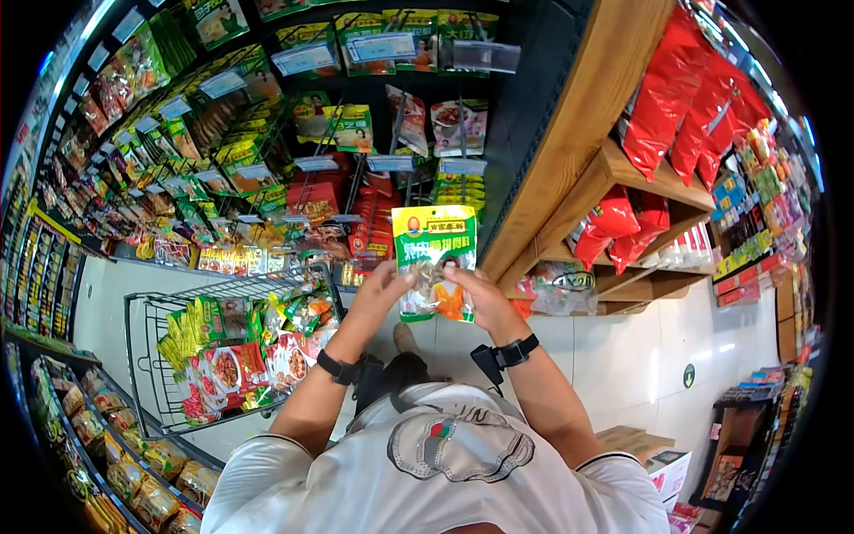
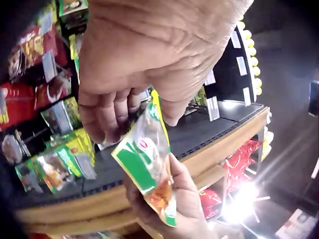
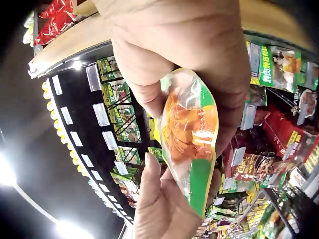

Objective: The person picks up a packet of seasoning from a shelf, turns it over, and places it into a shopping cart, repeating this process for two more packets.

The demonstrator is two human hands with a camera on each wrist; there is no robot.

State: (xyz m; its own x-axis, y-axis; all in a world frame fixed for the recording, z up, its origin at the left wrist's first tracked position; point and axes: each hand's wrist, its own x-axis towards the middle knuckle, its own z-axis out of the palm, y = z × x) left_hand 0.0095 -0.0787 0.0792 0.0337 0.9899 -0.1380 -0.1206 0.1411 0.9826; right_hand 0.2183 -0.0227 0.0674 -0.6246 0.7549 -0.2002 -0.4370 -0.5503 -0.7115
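A green-and-yellow seasoning packet (image 1: pixel 434 227) is held upright in front of the chest, with clear windows showing grey and orange contents. My left hand (image 1: pixel 381 292) grips its left edge, thumb on the front and fingers behind. On the opposite edge, my right hand (image 1: pixel 481 301) pinches the packet with its thumb across the front. The left wrist view shows the packet (image 2: pixel 144 154) edge-on between my left hand (image 2: pixel 154 50) and right hand (image 2: pixel 187 199). Orange contents fill the near end of the packet (image 3: pixel 192 124) in the right wrist view, beside my right hand (image 3: pixel 184 40).
At my left stands a wire shopping cart (image 1: pixel 147 334) loaded with several packets. Hanging packets (image 1: pixel 351 125) with price tags line the rack ahead. A wooden shelf (image 1: pixel 578 116) with red bags (image 1: pixel 672 98) rises to the right. Cardboard boxes (image 1: pixel 636 440) stand behind my right elbow.
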